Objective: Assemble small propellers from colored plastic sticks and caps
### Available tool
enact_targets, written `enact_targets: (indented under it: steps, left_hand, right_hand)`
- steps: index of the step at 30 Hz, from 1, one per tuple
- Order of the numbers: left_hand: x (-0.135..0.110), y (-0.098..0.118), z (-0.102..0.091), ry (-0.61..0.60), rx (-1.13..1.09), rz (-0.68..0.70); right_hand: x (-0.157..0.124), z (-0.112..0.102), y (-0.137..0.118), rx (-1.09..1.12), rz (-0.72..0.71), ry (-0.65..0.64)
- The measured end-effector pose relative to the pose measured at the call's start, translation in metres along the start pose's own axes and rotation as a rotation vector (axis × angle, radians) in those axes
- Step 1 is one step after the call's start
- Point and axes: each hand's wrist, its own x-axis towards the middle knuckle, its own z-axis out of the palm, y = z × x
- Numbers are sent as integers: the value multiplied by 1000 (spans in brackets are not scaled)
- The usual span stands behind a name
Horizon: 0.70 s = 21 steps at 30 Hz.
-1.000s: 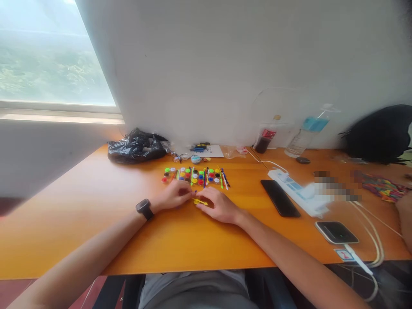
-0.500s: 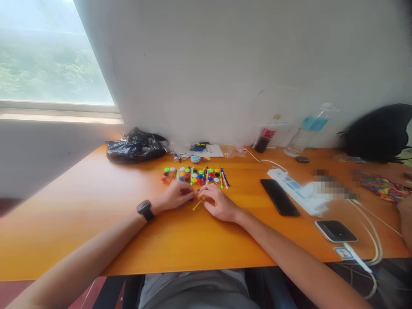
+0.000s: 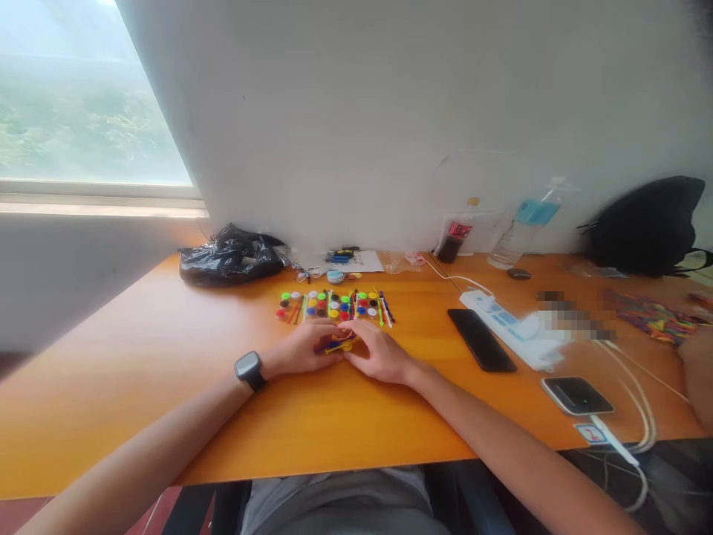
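My left hand [image 3: 306,346] and my right hand [image 3: 383,352] meet over the table, fingers curled and tips nearly touching. Between them is a yellow plastic stick [image 3: 348,345], lying close against a blue plastic stick [image 3: 333,345]. The right thumb and fingers close on the yellow piece, while the left fingers are around the blue one. Fingers partly hide how the two join. Just beyond lie colourful round buttons [image 3: 313,296] in several groups, with thin coloured sticks [image 3: 385,309] between and beside them.
A black plastic bag [image 3: 231,256] sits at the back left. To the right are a black phone [image 3: 482,340], a white power strip [image 3: 504,323], a cola bottle [image 3: 454,241], a clear bottle [image 3: 523,227] and a white-edged device [image 3: 577,394]. Another person's arm [image 3: 699,371] shows at the right edge.
My hands have drawn together around the sticks. The yellow stick, which pointed down toward me from the right fingers, now lies flatter, alongside the blue one. The view has shifted slightly.
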Motion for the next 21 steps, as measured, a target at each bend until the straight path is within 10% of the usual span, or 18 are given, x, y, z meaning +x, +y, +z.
enact_targets:
  steps: [21]
  left_hand:
    - [1,4,-1,11,-70,-18]
  right_hand:
    - [4,0,18,-93,30,22]
